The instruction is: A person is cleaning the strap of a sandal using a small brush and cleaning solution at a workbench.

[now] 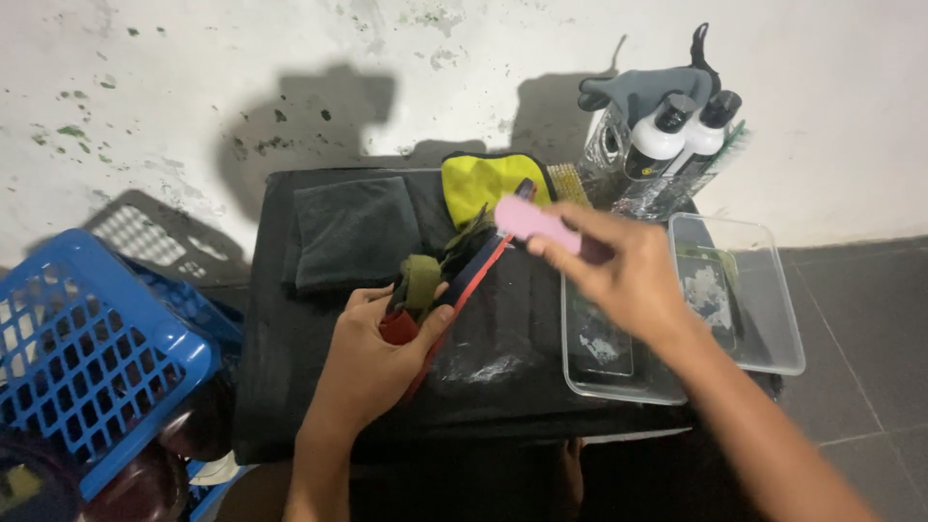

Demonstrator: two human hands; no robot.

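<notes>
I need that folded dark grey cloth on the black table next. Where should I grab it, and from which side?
Take the folded dark grey cloth at its near edge, coming from above on the left. It lies flat on the black table with nothing on it, and the left hand is nearest, though it grips a shoe.

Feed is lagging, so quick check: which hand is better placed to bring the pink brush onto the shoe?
Right. The right hand already grips the pink brush just above the shoe, while the left hand is occupied holding that shoe.
</notes>
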